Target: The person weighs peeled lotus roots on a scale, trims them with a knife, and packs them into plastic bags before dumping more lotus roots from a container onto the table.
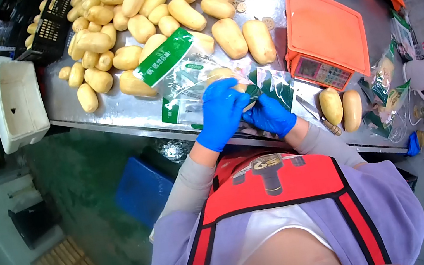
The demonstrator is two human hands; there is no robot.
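Observation:
Both my hands wear blue gloves and meet at the table's front edge over a clear plastic bag with green print (187, 88). My left hand (219, 111) is closed around a pale lotus root segment (220, 75), which shows just above its fingers. Whether that segment lies inside the bag or against it, I cannot tell. With fingers pinched together, my right hand (271, 114) grips the bag's right part near its edge; its fingertips are partly hidden. More green-printed bag film (276, 82) lies just beyond the right hand.
Many lotus root segments (141, 28) are heaped on the metal table (123, 114). An orange scale (324, 27) stands right, near a knife (320, 117), two segments (331, 106) and filled bags (383, 82). At left are a black crate (52, 24) and a white foam box (20, 104).

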